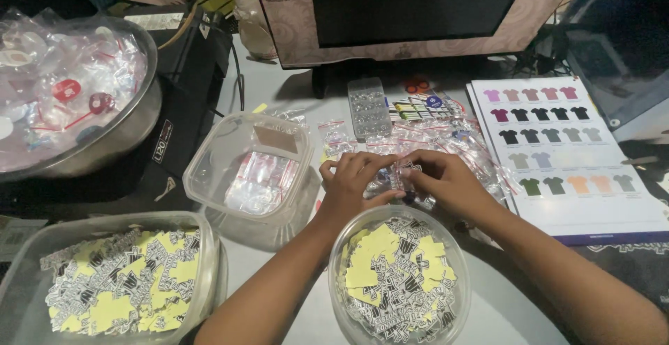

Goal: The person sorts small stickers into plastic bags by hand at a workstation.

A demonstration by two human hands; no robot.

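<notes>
Small clear zip bag point(397, 175) sits pinched between both hands above the round tub of stickers point(399, 281). Left hand point(354, 185) clamps its fingers on the bag's left edge; right hand point(446, 180) grips the right edge. Behind them lies a heap of empty zip bags point(446, 139), beside a shirt colour chart point(564, 150).

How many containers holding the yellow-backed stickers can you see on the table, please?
2: a rectangular clear tub at the lower left, and a round clear tub just below the hands; more may lie outside the view.
</notes>
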